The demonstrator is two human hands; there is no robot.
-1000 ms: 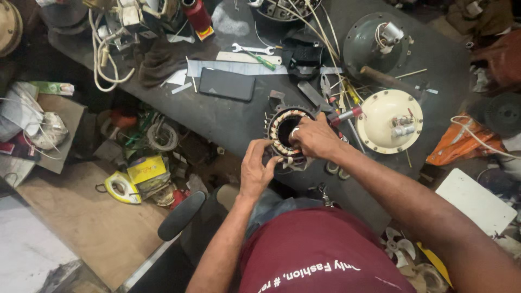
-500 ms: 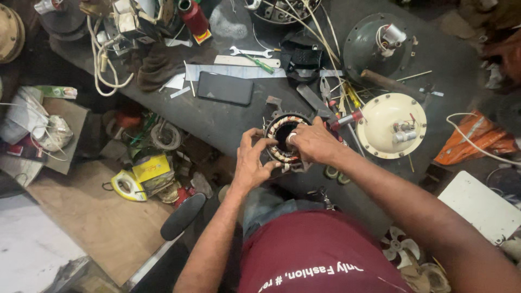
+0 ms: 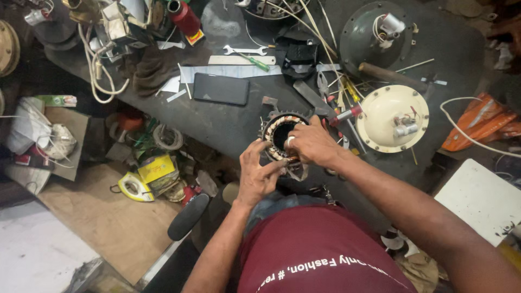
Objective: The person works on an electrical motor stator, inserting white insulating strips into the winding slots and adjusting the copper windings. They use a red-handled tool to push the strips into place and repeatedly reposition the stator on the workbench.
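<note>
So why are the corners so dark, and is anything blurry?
Head view: light falls on the middle of the workbench, so the left hand, right hand and round motor winding look sharp; the corners fade to shadow; the cream cover gleams slightly; the straight edges bend a little from the wide lens.

A copper-and-white wound stator ring point(image 3: 279, 135) sits on the dark grey desk point(image 3: 228, 122), near a black phone point(image 3: 221, 88), cream round cover point(image 3: 392, 118), red spray can point(image 3: 184, 19) and green-handled spanner point(image 3: 247, 54).
</note>
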